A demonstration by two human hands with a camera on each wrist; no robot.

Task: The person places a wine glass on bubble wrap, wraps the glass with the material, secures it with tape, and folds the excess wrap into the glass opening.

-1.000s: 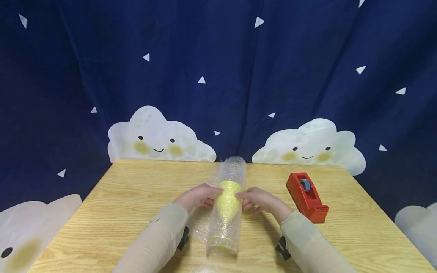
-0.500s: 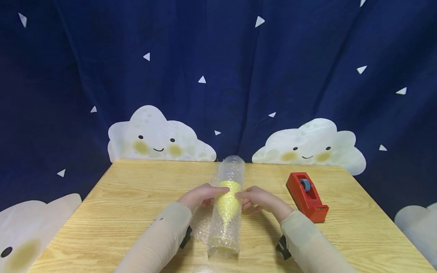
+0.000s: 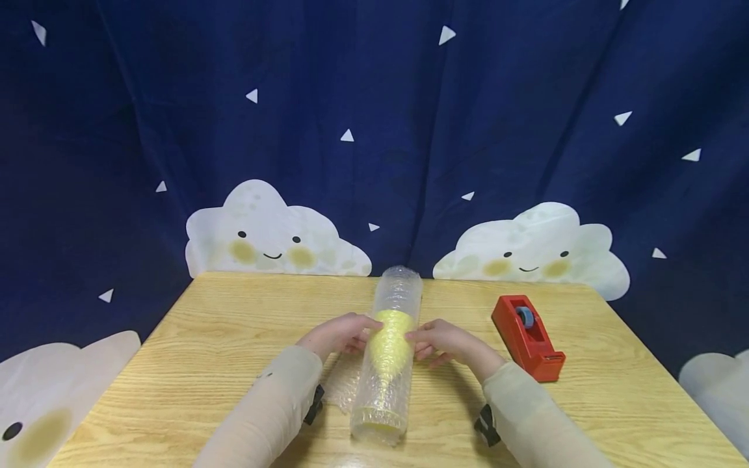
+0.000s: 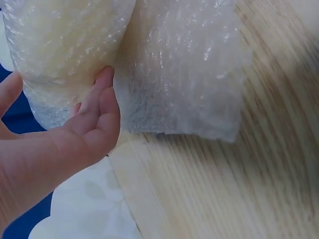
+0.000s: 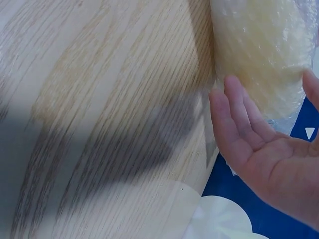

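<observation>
A yellow wine glass (image 3: pixel 390 351) lies inside a clear roll of bubble wrap (image 3: pixel 400 291) at the middle of the table. Its bowl faces the far end; the stem and foot point toward me. My left hand (image 3: pixel 342 333) holds the roll's left side, thumb on top and fingers low along it. On the right side my right hand (image 3: pixel 443 339) holds it too, thumb against the bowl and fingers lightly bent. A loose flap of bubble wrap (image 4: pixel 192 74) spreads flat from under the roll, on the left hand's side.
A red tape dispenser (image 3: pixel 528 338) with a blue roll of tape (image 3: pixel 524 316) stands to the right on the wooden table (image 3: pixel 246 312). Behind the table's far edge hangs a dark blue curtain (image 3: pixel 292 130) with white clouds and triangles.
The left thumb has reached farther over the roll and then drawn back to its left side. The near end of the roll has shifted slightly left. The right hand stays nearly still.
</observation>
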